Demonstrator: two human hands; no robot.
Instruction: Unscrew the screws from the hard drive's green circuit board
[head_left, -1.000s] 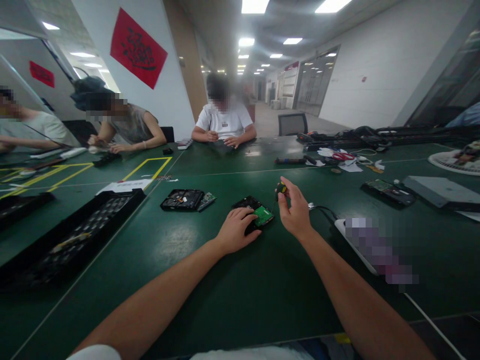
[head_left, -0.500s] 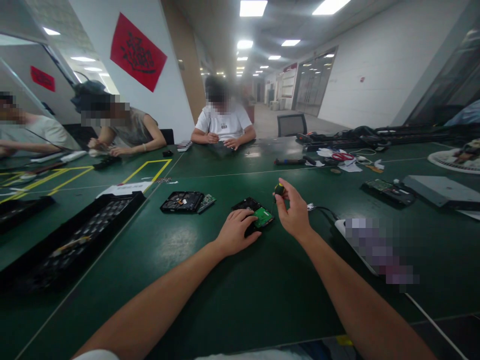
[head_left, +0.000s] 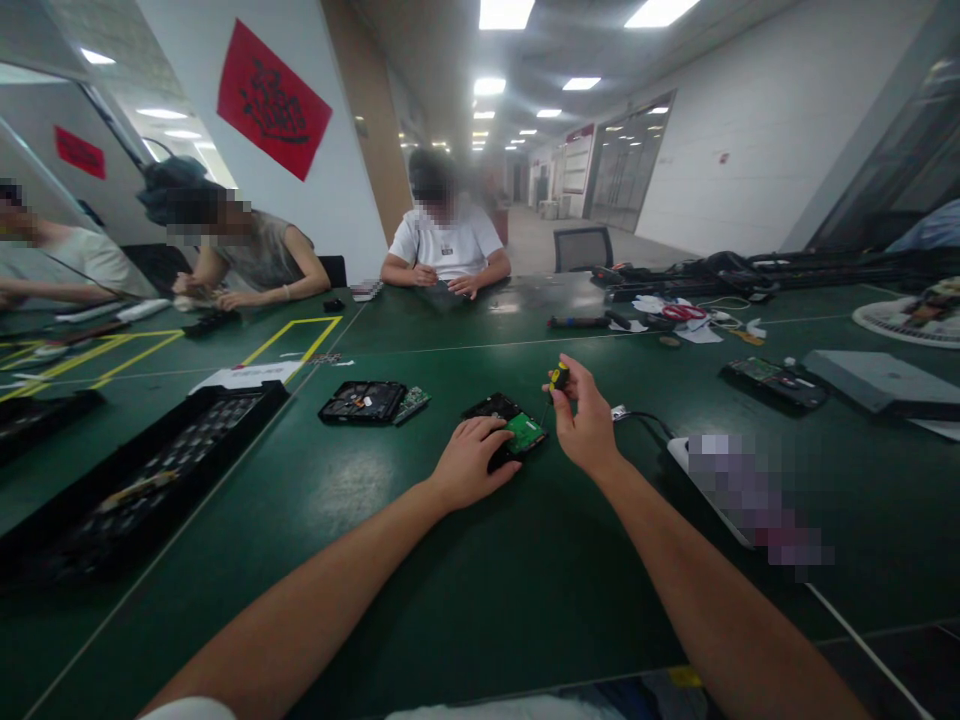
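Note:
A black hard drive (head_left: pixel 504 412) with a green circuit board (head_left: pixel 526 432) on top lies on the green table (head_left: pixel 420 580) in front of me. My left hand (head_left: pixel 471 463) rests on the drive's near end, fingers curled over it and pressing it down. My right hand (head_left: pixel 587 423) pinches a small screwdriver (head_left: pixel 557 379) with a yellow and black handle, held upright with its thin shaft pointing down at the right edge of the circuit board.
A second opened drive (head_left: pixel 365 400) lies to the left. A long black tray (head_left: pixel 142 470) of parts sits at far left. A cable (head_left: pixel 645 420) and a flat white device (head_left: pixel 720 490) lie to the right. Three other people sit across the table. Tools and clutter (head_left: pixel 675 312) lie further back.
My right hand's fingers have shifted slightly around the screwdriver handle, which stays over the board. The left hand has not moved.

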